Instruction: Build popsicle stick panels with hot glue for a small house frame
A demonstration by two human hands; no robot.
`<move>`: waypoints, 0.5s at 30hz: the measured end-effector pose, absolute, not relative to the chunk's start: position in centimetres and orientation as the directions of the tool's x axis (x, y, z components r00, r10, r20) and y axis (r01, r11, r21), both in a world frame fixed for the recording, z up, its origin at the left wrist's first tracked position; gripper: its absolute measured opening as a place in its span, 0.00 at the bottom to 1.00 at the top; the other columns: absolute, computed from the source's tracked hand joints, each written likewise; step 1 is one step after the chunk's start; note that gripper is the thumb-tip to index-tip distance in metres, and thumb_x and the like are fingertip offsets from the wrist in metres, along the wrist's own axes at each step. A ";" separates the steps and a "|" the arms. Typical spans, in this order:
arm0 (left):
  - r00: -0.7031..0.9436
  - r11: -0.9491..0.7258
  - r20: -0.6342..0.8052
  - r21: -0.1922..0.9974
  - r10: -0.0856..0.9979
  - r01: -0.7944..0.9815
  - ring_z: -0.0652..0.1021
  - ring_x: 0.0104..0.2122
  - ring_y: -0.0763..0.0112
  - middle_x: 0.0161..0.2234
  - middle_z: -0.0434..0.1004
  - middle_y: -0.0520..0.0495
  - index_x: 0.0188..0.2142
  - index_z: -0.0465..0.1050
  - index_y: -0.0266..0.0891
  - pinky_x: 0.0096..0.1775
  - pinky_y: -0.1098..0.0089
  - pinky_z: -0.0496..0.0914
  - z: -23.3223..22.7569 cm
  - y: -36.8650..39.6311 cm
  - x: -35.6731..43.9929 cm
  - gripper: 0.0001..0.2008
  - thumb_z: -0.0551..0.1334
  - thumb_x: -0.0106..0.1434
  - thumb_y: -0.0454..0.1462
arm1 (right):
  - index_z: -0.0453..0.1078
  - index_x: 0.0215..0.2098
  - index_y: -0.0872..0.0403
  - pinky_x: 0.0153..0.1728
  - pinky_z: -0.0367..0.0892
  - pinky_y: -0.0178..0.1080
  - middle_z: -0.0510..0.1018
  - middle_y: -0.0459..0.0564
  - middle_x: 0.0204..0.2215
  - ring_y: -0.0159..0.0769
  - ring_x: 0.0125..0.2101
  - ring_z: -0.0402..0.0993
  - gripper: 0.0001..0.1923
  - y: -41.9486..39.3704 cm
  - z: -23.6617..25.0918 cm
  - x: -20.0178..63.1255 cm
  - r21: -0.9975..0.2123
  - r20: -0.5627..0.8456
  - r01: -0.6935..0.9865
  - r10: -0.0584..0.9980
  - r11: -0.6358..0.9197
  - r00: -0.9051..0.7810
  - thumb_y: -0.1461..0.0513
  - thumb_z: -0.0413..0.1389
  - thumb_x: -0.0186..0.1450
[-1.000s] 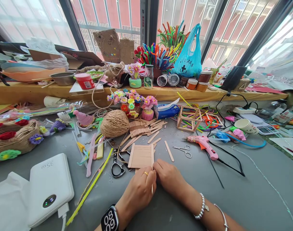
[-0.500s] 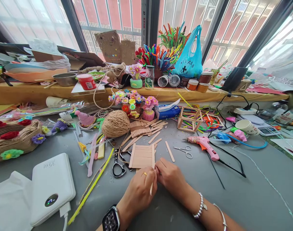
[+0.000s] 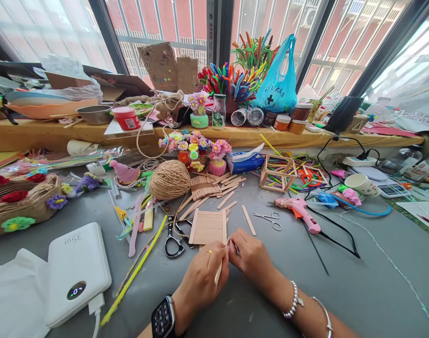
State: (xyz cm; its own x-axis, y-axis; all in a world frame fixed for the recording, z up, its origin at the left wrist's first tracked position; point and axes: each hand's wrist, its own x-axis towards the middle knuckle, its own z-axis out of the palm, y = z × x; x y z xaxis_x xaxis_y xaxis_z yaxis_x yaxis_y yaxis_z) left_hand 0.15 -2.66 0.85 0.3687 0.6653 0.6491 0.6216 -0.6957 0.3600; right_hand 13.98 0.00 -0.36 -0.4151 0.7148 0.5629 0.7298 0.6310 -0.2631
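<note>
My left hand [image 3: 205, 270] is closed around a wooden craft stick [image 3: 218, 276], whose lower end sticks out below the fingers. Right against it, my right hand [image 3: 248, 253] pinches at the stick's other end, which the fingers mostly hide. Just beyond both hands lies a square panel of craft sticks [image 3: 208, 227], with a crosswise stick along each side. Loose craft sticks [image 3: 227, 206] are scattered behind it, and a single one [image 3: 248, 220] lies to the right. Black-handled scissors [image 3: 174, 241] rest left of the panel.
Small scissors [image 3: 271, 219] and a pink glue gun [image 3: 301, 213] with a black cord lie to the right. A twine ball [image 3: 170, 180] and a stick-frame box [image 3: 278, 172] stand farther back. A white power bank [image 3: 79, 274] sits at left.
The stick in my left hand has tilted, its lower end swinging slightly left and up. My hands stay together in nearly the same place.
</note>
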 end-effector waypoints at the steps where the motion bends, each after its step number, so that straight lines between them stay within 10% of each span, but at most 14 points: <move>1: 0.360 -0.695 0.647 0.381 0.671 0.610 0.72 0.27 0.70 0.27 0.70 0.47 0.31 0.60 0.39 0.29 0.71 0.69 0.8 -2.7 0.1 0.07 0.48 0.60 0.28 | 0.59 0.23 0.54 0.22 0.57 0.30 0.67 0.46 0.20 0.29 0.20 0.63 0.11 0.0 -0.3 14.0 -0.285 0.552 0.722 0.723 0.631 -0.415 0.69 0.41 0.60; 9: 0.285 -0.614 0.563 0.571 0.776 0.545 0.70 0.25 0.73 0.25 0.67 0.49 0.29 0.59 0.39 0.28 0.72 0.68 0.8 -2.5 -0.1 0.09 0.46 0.62 0.29 | 0.62 0.28 0.54 0.25 0.59 0.31 0.68 0.47 0.22 0.31 0.24 0.64 0.09 0.3 0.2 15.0 -0.286 0.486 0.669 0.705 0.686 -0.516 0.67 0.42 0.61; 15: 0.356 -0.676 0.607 0.447 0.710 0.586 0.71 0.28 0.71 0.27 0.69 0.48 0.32 0.59 0.39 0.30 0.70 0.69 0.7 -2.5 -0.2 0.07 0.47 0.60 0.28 | 0.63 0.30 0.55 0.26 0.59 0.33 0.69 0.48 0.25 0.33 0.26 0.65 0.08 0.1 1.0 15.2 -0.270 0.399 0.699 0.737 0.662 -0.545 0.65 0.43 0.62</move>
State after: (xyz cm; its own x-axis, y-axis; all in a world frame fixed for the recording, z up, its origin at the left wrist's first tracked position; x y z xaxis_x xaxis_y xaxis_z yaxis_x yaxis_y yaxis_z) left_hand -0.21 -2.45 0.66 0.3556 0.7104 0.6074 0.5862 -0.6757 0.4471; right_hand 15.21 0.11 0.97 -0.5453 0.7375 0.3985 0.6988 0.6625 -0.2698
